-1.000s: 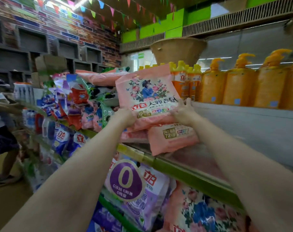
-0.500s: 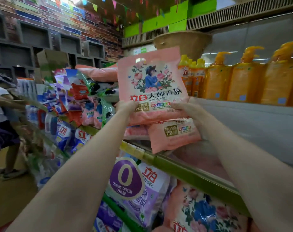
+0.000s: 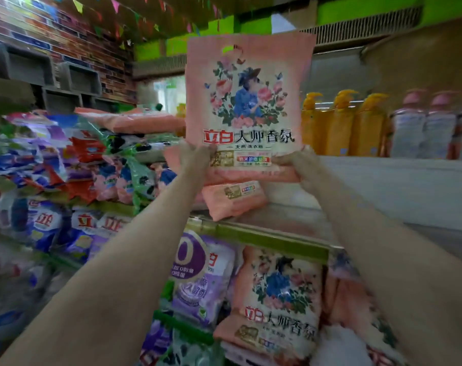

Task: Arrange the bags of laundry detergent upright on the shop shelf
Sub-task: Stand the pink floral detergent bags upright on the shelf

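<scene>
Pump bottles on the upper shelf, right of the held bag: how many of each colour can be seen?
Orange pump bottles: 3
Pale bottles with pink caps: 3, the last one cut by the frame edge
Total: 6

A bag point(image 3: 247, 107) stands upright above the shelf point(image 3: 290, 220), with the left hand point(image 3: 194, 161) at its lower left corner and the right hand point(image 3: 301, 167) at its lower right. A second bag point(image 3: 234, 198) lies flat on the shelf just beneath it. Stacked bags point(image 3: 92, 159) lie to the left, bottles point(image 3: 341, 125) stand behind to the right, and more bags point(image 3: 272, 299) sit on the tier below.
</scene>
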Available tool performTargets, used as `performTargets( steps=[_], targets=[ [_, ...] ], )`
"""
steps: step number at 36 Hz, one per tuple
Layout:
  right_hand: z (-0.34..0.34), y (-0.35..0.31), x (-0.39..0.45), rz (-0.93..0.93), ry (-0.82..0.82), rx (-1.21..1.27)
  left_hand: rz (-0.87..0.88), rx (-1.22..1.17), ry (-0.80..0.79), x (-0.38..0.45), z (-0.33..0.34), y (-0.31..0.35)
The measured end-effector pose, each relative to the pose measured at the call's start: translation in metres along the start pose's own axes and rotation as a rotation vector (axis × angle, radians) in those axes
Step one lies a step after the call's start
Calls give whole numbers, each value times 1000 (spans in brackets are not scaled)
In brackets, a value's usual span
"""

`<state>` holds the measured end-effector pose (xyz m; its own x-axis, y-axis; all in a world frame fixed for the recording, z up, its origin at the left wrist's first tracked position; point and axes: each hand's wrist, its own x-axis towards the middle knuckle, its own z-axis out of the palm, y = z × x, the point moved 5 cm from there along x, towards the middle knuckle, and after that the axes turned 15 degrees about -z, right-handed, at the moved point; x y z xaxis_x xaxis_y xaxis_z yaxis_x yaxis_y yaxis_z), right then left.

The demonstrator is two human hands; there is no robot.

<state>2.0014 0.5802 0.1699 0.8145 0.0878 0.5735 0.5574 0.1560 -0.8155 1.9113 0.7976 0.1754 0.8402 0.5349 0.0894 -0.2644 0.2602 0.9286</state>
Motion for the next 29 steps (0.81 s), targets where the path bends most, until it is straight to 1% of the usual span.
performTargets(
  steps=[2,4,5,7,9,13,19,21,25,29],
  targets=[
    [-10,-16,-23,8,-10,-15,20,80,6,-15,7,-2],
    [-25,-25,-37,-1,-13,-35,25,79,-1,-32,14,-4],
    [-32,-31,-45,-13,3,-59,16,96,4,-41,17,-6],
    [-51,-43,-57,-41,103,-116,12,136,-4,-59,27,-9],
    [-68,-54,-70,-52,152,-107,10,140,-63,-72,40,-11],
    [-104,-76,-90,-59,181,-123,-4,123,-150,-95,72,-12],
    [-166,-107,-116,-79,285,-185,5,160,-218,-131,126,-20],
    [-189,-113,-125,-80,295,-199,-4,184,-245,-146,145,-28],
    [-239,-122,-144,-63,333,-276,-62,137,-353,-172,187,-51],
    [-295,-127,-156,-40,384,-314,-58,222,-391,-188,238,-75]
  ],
)
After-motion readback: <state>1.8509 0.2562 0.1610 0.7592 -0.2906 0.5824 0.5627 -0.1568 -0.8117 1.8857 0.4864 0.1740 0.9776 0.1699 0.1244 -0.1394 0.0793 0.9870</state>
